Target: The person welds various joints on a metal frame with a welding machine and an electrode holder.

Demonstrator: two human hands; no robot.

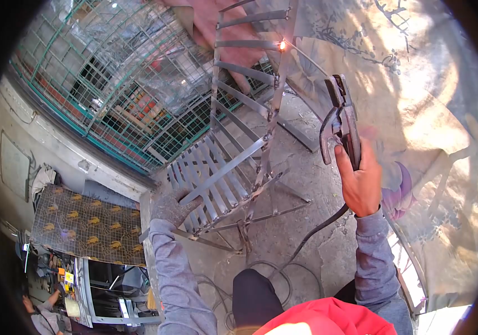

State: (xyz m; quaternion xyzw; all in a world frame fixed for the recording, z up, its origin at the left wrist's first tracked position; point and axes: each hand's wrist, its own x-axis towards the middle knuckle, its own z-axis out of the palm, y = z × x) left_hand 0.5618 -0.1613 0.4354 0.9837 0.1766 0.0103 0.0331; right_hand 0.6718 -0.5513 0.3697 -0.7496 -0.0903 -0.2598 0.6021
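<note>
My right hand [360, 178] is bare and wrapped around the handles of a welding electrode holder [338, 111]. From its jaws a thin welding rod [310, 57] runs up and left. A bright glow [282, 46] shows at the rod's tip, where a back slat meets the side upright of a metal chair frame [244, 97]. Lower left, my left hand [173, 207], in a grey glove, is closed on the near end of a flat metal bar [225, 171] of that frame. Its slatted seat [208, 178] lies beside the glove; some fingers are hidden.
A black cable [320, 228] drops from the holder and coils on the concrete floor near my knee. Green wire mesh [121, 106] stands at the upper left. A large patterned cloth [417, 72] hangs at right. Another person [46, 312] is at the lower left.
</note>
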